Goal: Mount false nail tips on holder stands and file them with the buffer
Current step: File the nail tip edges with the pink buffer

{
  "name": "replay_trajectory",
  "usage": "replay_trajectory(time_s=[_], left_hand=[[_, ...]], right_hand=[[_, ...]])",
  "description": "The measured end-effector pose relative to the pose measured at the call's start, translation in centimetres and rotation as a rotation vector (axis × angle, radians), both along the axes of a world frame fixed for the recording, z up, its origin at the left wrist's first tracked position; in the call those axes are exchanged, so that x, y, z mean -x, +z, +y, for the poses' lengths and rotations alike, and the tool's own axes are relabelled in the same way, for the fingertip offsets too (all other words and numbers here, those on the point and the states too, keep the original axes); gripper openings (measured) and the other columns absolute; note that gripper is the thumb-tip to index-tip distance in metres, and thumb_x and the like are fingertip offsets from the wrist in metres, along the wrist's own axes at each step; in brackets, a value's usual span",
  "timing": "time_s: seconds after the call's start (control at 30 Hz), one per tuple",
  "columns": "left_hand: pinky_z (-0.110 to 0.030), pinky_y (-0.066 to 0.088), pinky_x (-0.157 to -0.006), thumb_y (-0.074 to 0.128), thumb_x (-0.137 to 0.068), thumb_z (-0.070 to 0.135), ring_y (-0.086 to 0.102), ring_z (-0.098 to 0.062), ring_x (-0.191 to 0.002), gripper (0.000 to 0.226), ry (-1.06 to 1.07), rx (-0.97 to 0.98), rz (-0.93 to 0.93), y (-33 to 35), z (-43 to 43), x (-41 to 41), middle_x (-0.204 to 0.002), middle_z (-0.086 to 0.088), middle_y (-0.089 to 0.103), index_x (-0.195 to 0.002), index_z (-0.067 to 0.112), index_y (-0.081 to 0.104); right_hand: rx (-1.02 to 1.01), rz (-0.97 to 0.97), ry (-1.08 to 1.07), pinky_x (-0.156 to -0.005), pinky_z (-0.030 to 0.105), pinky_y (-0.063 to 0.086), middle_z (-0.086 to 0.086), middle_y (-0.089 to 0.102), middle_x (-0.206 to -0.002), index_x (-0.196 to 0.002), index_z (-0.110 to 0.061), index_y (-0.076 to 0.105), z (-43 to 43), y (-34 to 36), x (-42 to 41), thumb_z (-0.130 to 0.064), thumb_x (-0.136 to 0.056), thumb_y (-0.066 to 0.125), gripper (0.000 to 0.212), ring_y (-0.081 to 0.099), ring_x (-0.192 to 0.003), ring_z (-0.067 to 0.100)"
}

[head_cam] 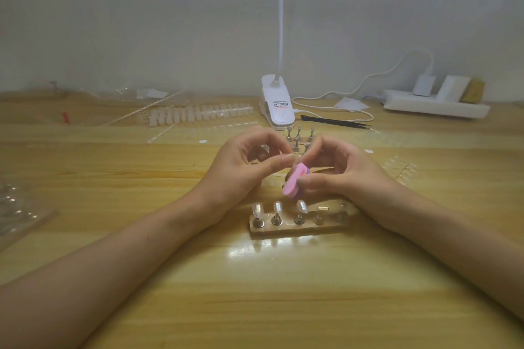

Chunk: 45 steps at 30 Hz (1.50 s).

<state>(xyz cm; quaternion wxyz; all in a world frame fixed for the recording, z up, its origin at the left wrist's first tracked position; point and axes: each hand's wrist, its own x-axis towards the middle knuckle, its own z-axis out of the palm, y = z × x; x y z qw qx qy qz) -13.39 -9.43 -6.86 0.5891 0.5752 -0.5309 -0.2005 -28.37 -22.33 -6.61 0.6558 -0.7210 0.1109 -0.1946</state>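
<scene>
the pink buffer slants, long axis rising rightward. right hand curls its grip round it; left hand pinches, contents unclear.

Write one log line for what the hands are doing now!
left hand: pinches small piece | right hand: holds pink buffer | rack: three nail tips mounted
</scene>
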Motion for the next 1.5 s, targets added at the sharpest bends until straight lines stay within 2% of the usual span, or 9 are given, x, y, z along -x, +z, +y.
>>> replay_trajectory(time_s=[0.17, 0.43, 0.77, 0.9, 1.0, 1.1, 1.2, 1.33, 1.5], left_hand=[[-0.026, 0.045, -0.075, 0.072, -0.084, 0.011, 0.055, -0.021, -0.079, 0.005, 0.008, -0.004, 0.004, -0.07, 0.0, -0.13, -0.092, -0.016, 0.061, -0.081, 0.013, 0.068], [-0.011, 0.038, -0.06, 0.072, -0.084, 0.009, 0.049, -0.014, -0.071, 0.01, 0.016, -0.014, 0.02, -0.03, -0.02, -0.09, -0.086, -0.014, 0.056, -0.078, 0.015, 0.066], [-0.01, 0.036, -0.057, 0.074, -0.082, 0.012, 0.046, -0.01, -0.066, 0.008, 0.014, -0.016, 0.03, -0.04, 0.0, -0.08, -0.084, -0.008, 0.055, -0.078, 0.014, 0.067], [-0.016, 0.039, -0.064, 0.074, -0.082, 0.014, 0.049, -0.019, -0.074, 0.008, 0.005, -0.009, 0.031, -0.14, 0.01, -0.13, -0.085, -0.008, 0.057, -0.078, 0.015, 0.067], [-0.014, 0.039, -0.061, 0.074, -0.081, 0.016, 0.048, -0.018, -0.073, 0.007, -0.004, -0.015, 0.04, -0.09, -0.01, -0.09, -0.085, -0.008, 0.058, -0.078, 0.014, 0.068], [-0.014, 0.039, -0.061, 0.073, -0.083, 0.012, 0.05, -0.018, -0.073, 0.008, -0.005, -0.011, 0.045, -0.08, 0.02, -0.07, -0.084, -0.008, 0.059, -0.079, 0.014, 0.067], [-0.009, 0.035, -0.054, 0.073, -0.083, 0.01, 0.046, -0.009, -0.063, 0.008, -0.012, -0.02, 0.063, -0.05, 0.1, -0.04, -0.079, -0.003, 0.057, -0.079, 0.013, 0.067], [-0.017, 0.041, -0.064, 0.072, -0.084, 0.01, 0.051, -0.017, -0.074, 0.008, -0.017, -0.016, 0.048, 0.02, 0.02, 0.01, -0.083, -0.006, 0.059, -0.079, 0.013, 0.067], [-0.011, 0.036, -0.056, 0.073, -0.084, 0.01, 0.048, -0.018, -0.072, 0.009, -0.011, -0.02, 0.065, 0.0, 0.1, 0.05, -0.083, -0.005, 0.058, -0.079, 0.014, 0.067]], right_hand=[[-0.084, -0.049, -0.046, -0.071, 0.033, 0.061, 0.017, 0.074, -0.096, -0.088, -0.014, 0.061, -0.14, -0.02, 0.08, -0.019, -0.072, 0.083, 0.028, 0.075, -0.086, 0.029], [-0.045, -0.025, 0.001, -0.07, 0.032, 0.061, 0.014, 0.076, -0.095, -0.087, -0.016, 0.062, 0.07, 0.1, -0.03, -0.02, -0.072, 0.084, 0.027, 0.076, -0.086, 0.031], [-0.144, -0.092, -0.134, -0.075, 0.032, 0.061, 0.015, 0.075, -0.097, -0.087, -0.016, 0.061, -0.47, 0.01, -0.01, -0.02, -0.07, 0.083, 0.028, 0.076, -0.086, 0.026], [-0.039, 0.003, 0.012, -0.076, 0.039, 0.062, 0.016, 0.075, -0.098, -0.087, -0.015, 0.061, -0.25, 0.03, -0.06, -0.015, -0.075, 0.083, 0.025, 0.075, -0.088, 0.031], [-0.129, -0.073, -0.088, -0.073, 0.031, 0.061, 0.012, 0.076, -0.092, -0.088, -0.013, 0.058, -0.52, 0.02, -0.04, -0.015, -0.072, 0.078, 0.026, 0.075, -0.083, 0.024], [-0.042, 0.001, 0.028, -0.075, 0.037, 0.062, 0.017, 0.075, -0.098, -0.088, -0.013, 0.06, -0.28, -0.01, -0.11, -0.015, -0.073, 0.082, 0.026, 0.075, -0.088, 0.033], [-0.096, -0.06, -0.082, -0.079, 0.034, 0.062, 0.013, 0.076, -0.096, -0.09, -0.013, 0.058, -0.53, -0.08, -0.06, -0.018, -0.072, 0.079, 0.028, 0.075, -0.088, 0.026], [-0.037, 0.003, 0.023, -0.075, 0.036, 0.062, 0.015, 0.076, -0.098, -0.089, -0.015, 0.06, -0.25, -0.01, -0.02, -0.015, -0.073, 0.081, 0.026, 0.075, -0.088, 0.031], [-0.099, -0.031, -0.057, -0.076, 0.035, 0.063, 0.013, 0.076, -0.096, -0.092, -0.009, 0.056, -0.69, -0.05, 0.01, -0.011, -0.071, 0.077, 0.029, 0.074, -0.087, 0.028]])
